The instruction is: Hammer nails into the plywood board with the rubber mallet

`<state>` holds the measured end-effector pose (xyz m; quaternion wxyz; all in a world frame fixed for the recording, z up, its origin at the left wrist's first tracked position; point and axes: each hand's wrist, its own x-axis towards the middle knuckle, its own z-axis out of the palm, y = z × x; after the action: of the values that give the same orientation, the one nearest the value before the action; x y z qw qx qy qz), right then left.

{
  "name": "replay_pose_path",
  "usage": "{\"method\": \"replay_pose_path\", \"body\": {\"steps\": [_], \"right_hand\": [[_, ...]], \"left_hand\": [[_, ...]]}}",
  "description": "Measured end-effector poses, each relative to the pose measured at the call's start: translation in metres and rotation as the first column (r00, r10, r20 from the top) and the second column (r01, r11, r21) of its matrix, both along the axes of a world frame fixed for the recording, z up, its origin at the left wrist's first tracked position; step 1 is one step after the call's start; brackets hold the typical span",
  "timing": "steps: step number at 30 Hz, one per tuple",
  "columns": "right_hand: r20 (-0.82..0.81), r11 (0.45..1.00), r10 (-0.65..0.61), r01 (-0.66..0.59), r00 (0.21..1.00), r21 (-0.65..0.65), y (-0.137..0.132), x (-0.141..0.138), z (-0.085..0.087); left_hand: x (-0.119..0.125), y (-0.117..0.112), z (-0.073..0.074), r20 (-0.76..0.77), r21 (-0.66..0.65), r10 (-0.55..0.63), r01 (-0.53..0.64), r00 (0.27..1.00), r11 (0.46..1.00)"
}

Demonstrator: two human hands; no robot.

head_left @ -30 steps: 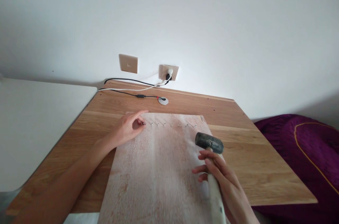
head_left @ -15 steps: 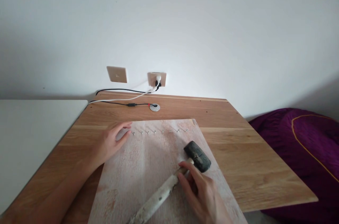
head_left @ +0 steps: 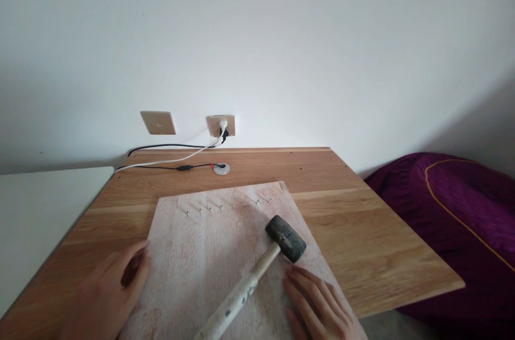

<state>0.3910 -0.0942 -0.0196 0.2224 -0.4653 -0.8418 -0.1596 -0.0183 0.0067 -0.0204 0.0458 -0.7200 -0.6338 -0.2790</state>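
Observation:
A mallet with a black head (head_left: 285,239) and a worn pale handle (head_left: 237,296) lies slantwise on a whitish wooden board (head_left: 193,265). My right hand (head_left: 319,302) rests on the board at the right of the handle, its fingers stretched out and holding nothing. At the board's left edge is my left hand (head_left: 110,289), curved, with a gap between thumb and forefinger; the fingertips are at the edge, and I see nothing in them. Along the far end of the board, several small nails (head_left: 221,207) stand in a row.
The board lies on a wooden table (head_left: 386,254). Cables (head_left: 173,160) run along the back to a wall socket (head_left: 221,125), past a round cable grommet (head_left: 221,169). A white surface (head_left: 44,211) adjoins on the left, and a purple cushioned seat (head_left: 406,190) stands at the right.
My right hand has let go of the mallet and now lies flat on the board. My left hand has come nearer, down along the board's left edge. The view has shifted slightly.

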Motion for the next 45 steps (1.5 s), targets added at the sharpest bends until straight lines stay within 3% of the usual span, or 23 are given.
{"method": "replay_pose_path", "body": {"steps": [3,8,12,16,22,26,29,33,36,37,38,40,42,45], "right_hand": [[-0.037,1.0,-0.019,0.018,0.999,-0.021,-0.004,0.01,0.0],[-0.096,0.994,-0.093,0.087,0.991,-0.07,-0.012,0.049,0.006],[-0.111,0.985,-0.174,0.17,0.979,-0.042,-0.015,0.104,0.0],[-0.083,0.959,-0.282,0.283,0.956,-0.004,-0.015,0.165,-0.011],[-0.082,0.919,-0.387,0.392,0.919,0.054,-0.01,0.245,-0.023],[-0.056,0.893,-0.446,0.449,0.893,0.044,-0.006,0.28,-0.029],[-0.059,0.864,-0.5,0.503,0.864,0.041,-0.004,0.286,-0.021],[-0.151,0.813,-0.551,0.569,0.821,0.125,-0.005,0.252,0.005],[-0.278,0.793,-0.532,0.586,0.799,0.166,-0.007,0.184,0.019],[-0.303,0.821,-0.502,0.557,0.81,0.128,-0.007,0.152,0.021],[-0.331,0.886,-0.419,0.461,0.845,0.055,-0.005,0.117,0.021],[-0.383,0.992,-0.128,0.116,0.915,-0.055,0.003,0.044,0.019],[-0.359,0.987,0.075,-0.121,0.93,-0.108,0.015,-0.025,0.014],[-0.336,0.965,0.123,-0.191,0.934,-0.18,0.037,-0.098,0.004]], "left_hand": [[0.018,0.007,0.008,-0.038,0.026,-0.032,0.033,0.999,0.999],[0.057,0.019,0.008,0.03,0.051,-0.214,0.212,0.976,0.976],[0.106,0.026,0.006,0.059,-0.006,-0.336,0.337,0.94,0.941],[0.163,0.035,0.013,0.048,-0.116,-0.471,0.474,0.881,0.873],[0.234,0.049,0.028,0.076,-0.295,-0.554,0.55,0.829,0.781],[0.262,0.056,0.028,0.104,-0.284,-0.598,0.6,0.794,0.747],[0.266,0.065,0.02,0.194,-0.253,-0.621,0.651,0.759,0.716],[0.237,0.082,0.004,0.361,-0.162,-0.632,0.714,0.685,0.681],[0.201,0.095,-0.004,0.511,-0.161,-0.56,0.713,0.652,0.683],[0.189,0.098,-0.006,0.572,-0.172,-0.528,0.721,0.628,0.672],[0.179,0.1,-0.007,0.623,-0.18,-0.492,0.724,0.608,0.666],[0.162,0.103,-0.008,0.726,-0.186,-0.414,0.736,0.549,0.651],[0.153,0.106,-0.009,0.824,-0.163,-0.33,0.751,0.46,0.639],[0.148,0.108,-0.012,0.904,-0.117,-0.245,0.755,0.35,0.646]]}}
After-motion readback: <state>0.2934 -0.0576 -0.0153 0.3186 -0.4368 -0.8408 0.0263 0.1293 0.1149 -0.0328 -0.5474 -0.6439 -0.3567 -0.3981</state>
